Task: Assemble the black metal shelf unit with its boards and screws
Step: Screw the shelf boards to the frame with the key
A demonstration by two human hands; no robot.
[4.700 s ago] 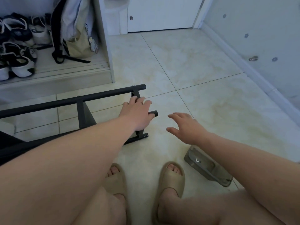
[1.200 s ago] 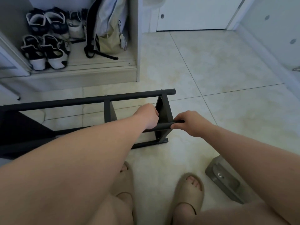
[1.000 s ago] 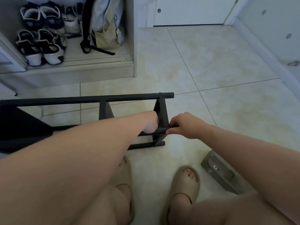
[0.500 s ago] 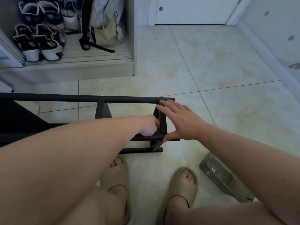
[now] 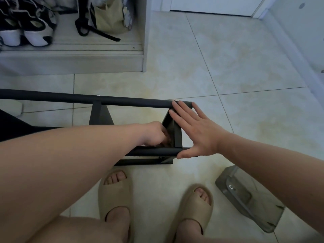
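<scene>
The black metal shelf frame (image 5: 122,102) lies on the tiled floor in front of me, with two long rails joined by upright end pieces. My left hand (image 5: 154,134) reaches inside the frame; its fingers curl at the near rail (image 5: 154,152), right beside the end bracket (image 5: 177,135). My right hand (image 5: 198,132) lies flat and spread over the frame's right end, fingertips on the far rail and thumb against the tip of the near rail. A dark board (image 5: 10,127) shows at the left edge. I see no screws.
A grey plastic tray (image 5: 245,195) lies on the floor by my right foot. My feet in beige slides (image 5: 115,195) stand just before the frame. A low cabinet (image 5: 73,57) with shoes (image 5: 26,32) and a bag (image 5: 108,16) is behind; a wall (image 5: 306,50) runs along the right.
My right hand let go of the near rail's tip and spread flat across the frame's end. The frame has swung closer and more level. My left hand stayed at the near rail.
</scene>
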